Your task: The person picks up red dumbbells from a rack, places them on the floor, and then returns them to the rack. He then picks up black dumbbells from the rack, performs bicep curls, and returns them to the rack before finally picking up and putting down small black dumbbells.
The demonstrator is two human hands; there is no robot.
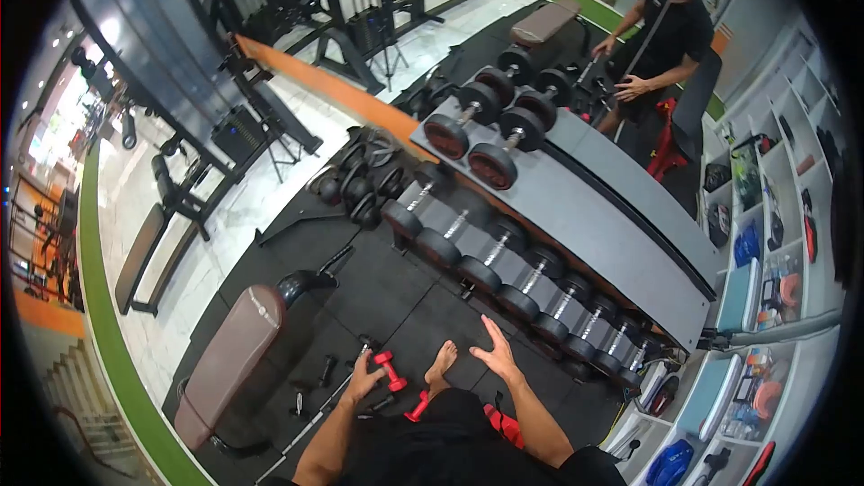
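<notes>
My right hand (497,355) is held up over the dark floor mat (396,283), thumb and fingers spread, with nothing in it. Lower on the left, my left hand (361,380) has its fingers stretched out beside a red dumbbell (391,372), which overlaps the thumb side in this view. Another red dumbbell (418,406) lies close to my legs. A bare foot (442,363) shows on the mat between the hands. Small black dumbbells (328,370) and a thin metal bar (301,433) lie left of my left hand. Something red (504,425) is partly hidden by my right forearm.
A rack of large dumbbells (490,257) runs diagonally ahead, with more on its grey top (594,207). A brown padded bench (238,351) stands at left. Beyond the rack is another person (670,27). White shelves (765,333) line the right side.
</notes>
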